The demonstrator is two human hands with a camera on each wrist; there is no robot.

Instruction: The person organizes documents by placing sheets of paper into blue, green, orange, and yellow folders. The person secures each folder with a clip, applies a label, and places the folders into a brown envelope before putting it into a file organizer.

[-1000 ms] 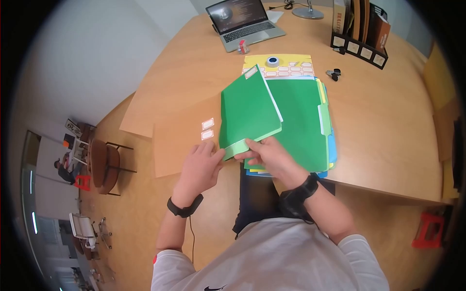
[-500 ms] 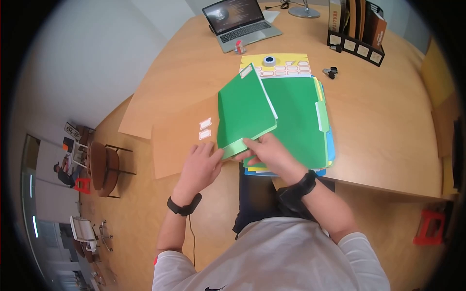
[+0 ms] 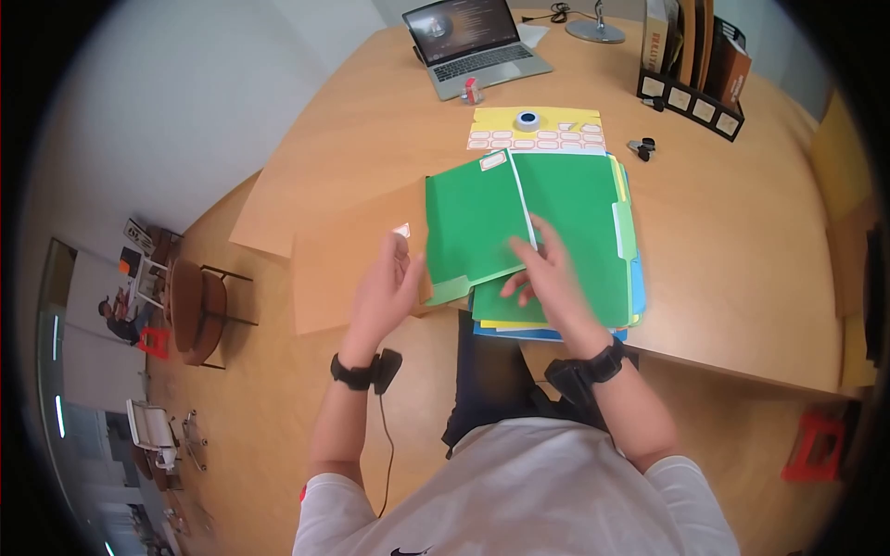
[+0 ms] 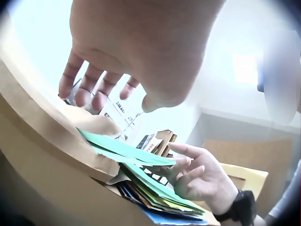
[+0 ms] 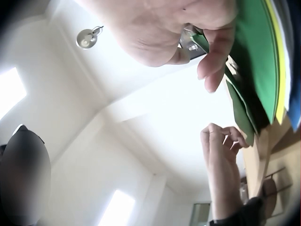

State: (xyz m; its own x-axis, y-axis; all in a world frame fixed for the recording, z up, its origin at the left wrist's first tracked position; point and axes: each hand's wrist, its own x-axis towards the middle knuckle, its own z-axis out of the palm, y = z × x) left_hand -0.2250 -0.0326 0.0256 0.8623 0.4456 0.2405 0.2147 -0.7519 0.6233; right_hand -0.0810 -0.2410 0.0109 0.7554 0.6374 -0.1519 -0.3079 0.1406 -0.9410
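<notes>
A green folder [image 3: 473,218] with a white label at its top corner lies at a slant, its left side against an open brown folder [image 3: 348,264] and its right part over a stack of green, yellow and blue folders [image 3: 593,278]. My left hand [image 3: 385,292] is raised over the brown folder's right part, fingers loosely bent, holding nothing; in the left wrist view the left hand [image 4: 136,56] hangs above the folders with fingers spread. At the green folder's right edge is my right hand [image 3: 552,278], slightly blurred, fingers apart; whether it touches the edge I cannot tell.
A yellow sheet of labels [image 3: 489,119] carries a white tape roll [image 3: 527,120] beyond the stack. Farther back are a laptop [image 3: 491,65], a small red and clear item [image 3: 472,92], black clips [image 3: 642,148], a lamp base [image 3: 595,32] and a black file holder [image 3: 691,104].
Both hands have let go of the green folder's lower edge. The left hand has lifted, and the right has moved up along the right side. The folder's top has come down flatter.
</notes>
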